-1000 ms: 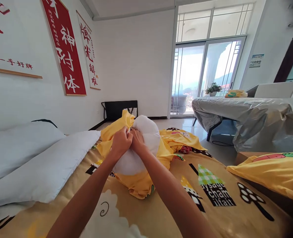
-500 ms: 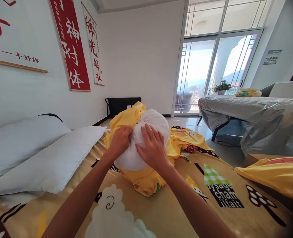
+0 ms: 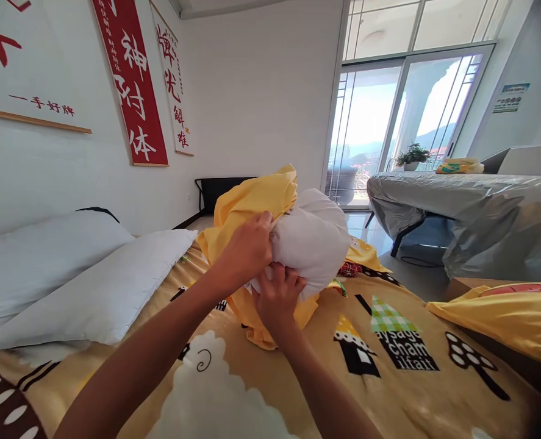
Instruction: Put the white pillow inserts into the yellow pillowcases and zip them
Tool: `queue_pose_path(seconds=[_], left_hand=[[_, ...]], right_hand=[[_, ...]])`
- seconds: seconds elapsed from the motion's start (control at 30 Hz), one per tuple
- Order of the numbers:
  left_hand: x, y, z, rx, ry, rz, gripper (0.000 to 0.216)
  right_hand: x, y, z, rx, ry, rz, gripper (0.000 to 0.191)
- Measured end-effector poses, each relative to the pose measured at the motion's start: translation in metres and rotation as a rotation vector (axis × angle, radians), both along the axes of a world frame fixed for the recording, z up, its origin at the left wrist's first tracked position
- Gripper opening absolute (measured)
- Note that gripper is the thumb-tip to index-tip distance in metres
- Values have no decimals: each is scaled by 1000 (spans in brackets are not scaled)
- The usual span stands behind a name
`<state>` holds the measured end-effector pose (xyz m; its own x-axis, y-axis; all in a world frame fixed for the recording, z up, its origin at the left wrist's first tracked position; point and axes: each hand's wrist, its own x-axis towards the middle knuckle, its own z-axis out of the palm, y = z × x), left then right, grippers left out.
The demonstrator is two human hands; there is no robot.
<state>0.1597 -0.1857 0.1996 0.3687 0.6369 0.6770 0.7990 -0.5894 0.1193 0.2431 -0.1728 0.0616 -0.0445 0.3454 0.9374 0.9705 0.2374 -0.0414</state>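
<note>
A white pillow [image 3: 316, 241] sits partly inside a yellow pillowcase [image 3: 247, 204], raised above the patterned bedspread [image 3: 380, 372]. My left hand [image 3: 247, 250] is closed on the yellow pillowcase's edge at the pillow's near end. Just below it, my right hand [image 3: 277, 299] grips the underside of the white pillow with curled fingers. Both forearms reach in from the bottom of the view.
Two bare white pillows [image 3: 96, 286] lie against the left wall under red and white banners [image 3: 130, 79]. A yellow-cased pillow [image 3: 503, 317] lies at the right edge. A table under grey sheeting [image 3: 471, 207] stands near the glass balcony doors [image 3: 389, 122].
The pillow and case have been lifted up and toward me. My right hand went from flat on top of the pillow to gripping it from below; my left stayed on the case.
</note>
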Motion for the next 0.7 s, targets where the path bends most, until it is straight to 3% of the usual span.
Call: queue_pose_path(seconds=[0.1, 0.2, 0.3, 0.43, 0.57, 0.7], left_hand=[[12, -1, 0, 3, 6, 14, 25], [17, 3, -4, 36, 15, 15, 30], [14, 8, -12, 124, 77, 51, 29], [3, 9, -22, 257, 176, 209, 10], [-2, 8, -25, 151, 124, 209, 8], [1, 11, -23, 114, 107, 169, 12]], right_hand=[[6, 0, 12, -82, -54, -55, 18], [13, -1, 15, -46, -50, -29, 20], [26, -5, 7, 15, -20, 36, 23], [40, -9, -7, 59, 10, 73, 27], [42, -12, -8, 48, -42, 60, 26], [37, -14, 4, -115, -163, -23, 29]])
